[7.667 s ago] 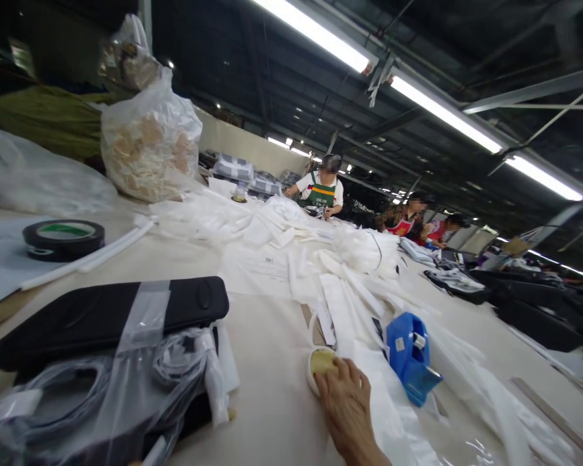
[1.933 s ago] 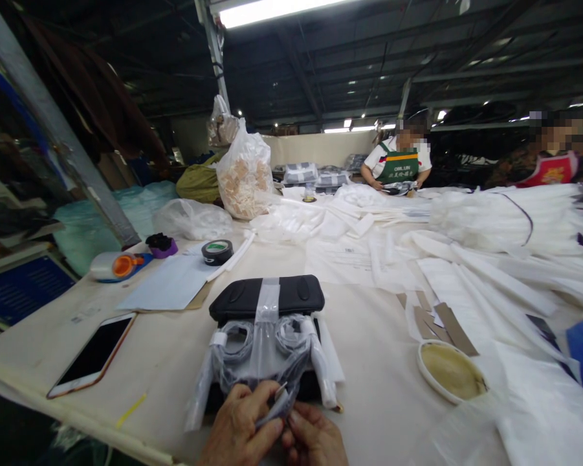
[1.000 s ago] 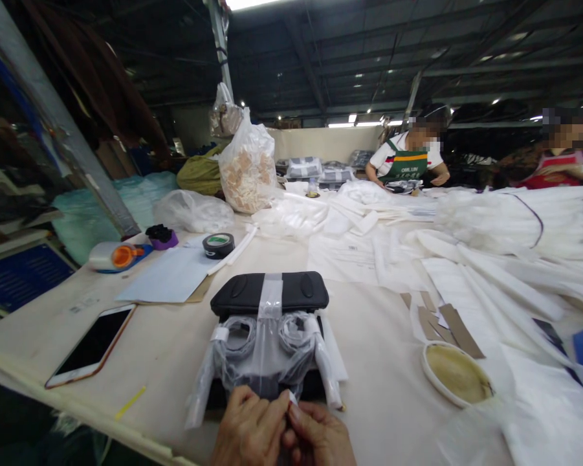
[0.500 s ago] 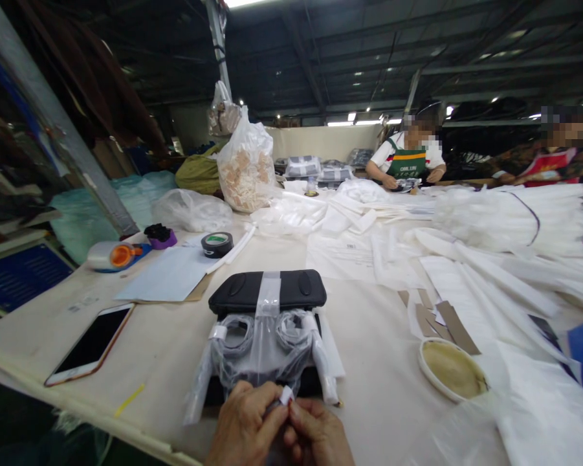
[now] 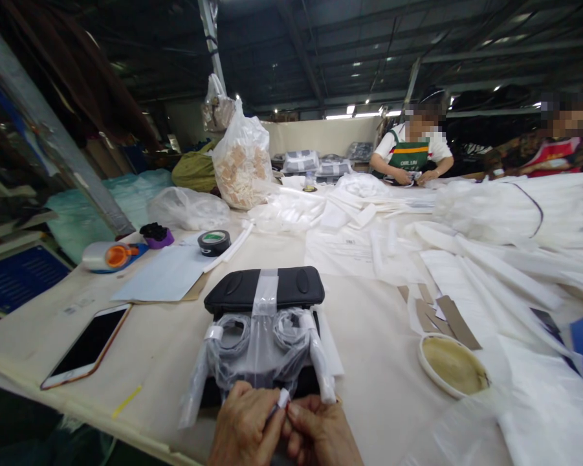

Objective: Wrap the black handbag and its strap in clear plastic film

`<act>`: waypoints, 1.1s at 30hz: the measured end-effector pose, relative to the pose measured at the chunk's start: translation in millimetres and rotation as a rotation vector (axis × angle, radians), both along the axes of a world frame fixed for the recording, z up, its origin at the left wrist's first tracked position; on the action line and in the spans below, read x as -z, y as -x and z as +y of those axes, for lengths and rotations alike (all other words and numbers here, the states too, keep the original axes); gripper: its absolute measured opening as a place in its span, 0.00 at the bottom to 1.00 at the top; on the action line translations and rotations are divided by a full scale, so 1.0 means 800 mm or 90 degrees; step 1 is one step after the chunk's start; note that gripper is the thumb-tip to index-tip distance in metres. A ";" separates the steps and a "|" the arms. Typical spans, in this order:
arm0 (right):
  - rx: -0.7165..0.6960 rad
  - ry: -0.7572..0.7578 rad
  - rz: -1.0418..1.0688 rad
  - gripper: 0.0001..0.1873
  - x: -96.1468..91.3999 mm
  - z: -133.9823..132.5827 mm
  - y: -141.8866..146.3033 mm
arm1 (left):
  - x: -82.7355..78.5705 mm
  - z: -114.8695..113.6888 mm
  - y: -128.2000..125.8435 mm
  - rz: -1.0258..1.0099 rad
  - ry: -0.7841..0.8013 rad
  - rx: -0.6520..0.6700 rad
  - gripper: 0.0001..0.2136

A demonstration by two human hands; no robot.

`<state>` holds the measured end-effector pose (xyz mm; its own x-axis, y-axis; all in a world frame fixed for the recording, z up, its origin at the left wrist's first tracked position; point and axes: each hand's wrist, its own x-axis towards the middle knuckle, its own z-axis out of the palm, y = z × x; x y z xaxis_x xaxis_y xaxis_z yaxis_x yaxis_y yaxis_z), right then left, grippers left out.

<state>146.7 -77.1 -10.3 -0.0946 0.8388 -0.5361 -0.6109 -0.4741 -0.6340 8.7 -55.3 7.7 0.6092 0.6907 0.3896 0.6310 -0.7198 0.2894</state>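
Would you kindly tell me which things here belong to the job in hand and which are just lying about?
In hand: left hand, right hand, white tab, wrapped bundle, black case.
Lying about: phone, tape roll, dish.

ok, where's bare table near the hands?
Bare table between phone and wrapped black case; a strip between that case and round dish. Right of the dish, white bags crowd it. Behind the phone: paper sheet, tape roll. At the near edge, left hand and right hand pinch a white tab.
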 end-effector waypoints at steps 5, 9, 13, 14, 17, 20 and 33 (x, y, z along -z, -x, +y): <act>-0.037 0.011 -0.019 0.29 -0.001 0.001 0.002 | 0.014 0.000 0.001 -0.006 -0.105 0.024 0.07; -0.040 -0.001 -0.046 0.27 0.007 0.001 0.002 | 0.025 -0.003 -0.001 -0.006 -0.188 0.017 0.07; -0.077 -0.012 -0.073 0.23 0.023 -0.001 -0.002 | 0.029 -0.004 -0.005 -0.025 -0.247 0.013 0.08; -0.077 -0.019 -0.082 0.22 0.027 -0.002 -0.003 | 0.030 -0.003 -0.006 -0.033 -0.255 0.007 0.08; -0.054 -0.032 -0.114 0.18 0.035 -0.002 -0.002 | 0.033 -0.002 -0.008 -0.037 -0.287 0.001 0.09; -0.024 -0.030 -0.140 0.16 0.030 -0.001 0.003 | 0.037 -0.001 -0.008 -0.003 -0.352 0.022 0.09; -0.006 0.039 0.012 0.08 -0.017 -0.004 -0.012 | 0.031 -0.004 -0.006 0.059 -0.337 0.068 0.11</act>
<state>156.3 -80.2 2.9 -0.1130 0.8037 -0.5842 -0.6177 -0.5174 -0.5922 13.2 -58.8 -17.0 0.7133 0.3470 0.6089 0.5517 -0.8138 -0.1826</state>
